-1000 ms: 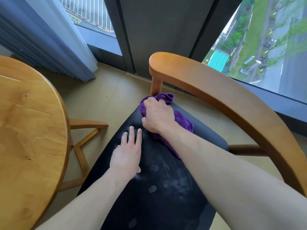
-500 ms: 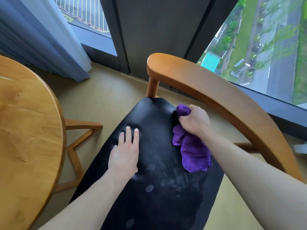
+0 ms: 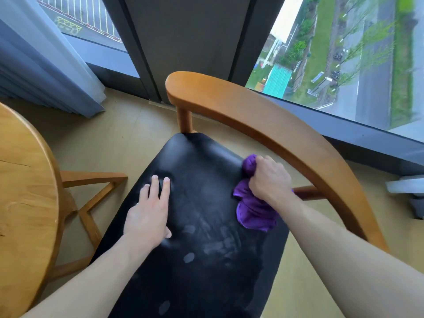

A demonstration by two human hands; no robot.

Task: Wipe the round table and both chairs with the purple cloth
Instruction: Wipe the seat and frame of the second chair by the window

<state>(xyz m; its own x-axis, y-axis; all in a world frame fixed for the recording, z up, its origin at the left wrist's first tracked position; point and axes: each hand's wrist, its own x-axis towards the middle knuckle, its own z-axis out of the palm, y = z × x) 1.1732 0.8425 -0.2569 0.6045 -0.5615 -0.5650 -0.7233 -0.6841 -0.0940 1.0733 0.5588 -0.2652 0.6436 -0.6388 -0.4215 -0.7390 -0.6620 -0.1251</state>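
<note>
A wooden chair with a curved backrest [image 3: 263, 125] and a black padded seat [image 3: 202, 260] fills the middle of the view. My right hand [image 3: 270, 180] is shut on the bunched purple cloth [image 3: 254, 212], pressing it onto the seat's right edge under the backrest. My left hand [image 3: 149, 214] lies flat, fingers apart, on the seat's left half. Pale smudges and spots mark the seat's centre and front. The round wooden table [image 3: 25, 203] shows at the left edge. No second chair is in view.
The table's wooden legs [image 3: 91, 198] stand between table and chair. A grey-blue curtain [image 3: 41, 72] hangs at the back left. Floor-to-ceiling windows and a dark pillar [image 3: 183, 42] are right behind the chair. A white object [image 3: 406, 187] lies on the floor at the right.
My right hand has carried the cloth from the seat's back left corner, by the backrest post, across to its right edge. My left hand has stayed flat in place.
</note>
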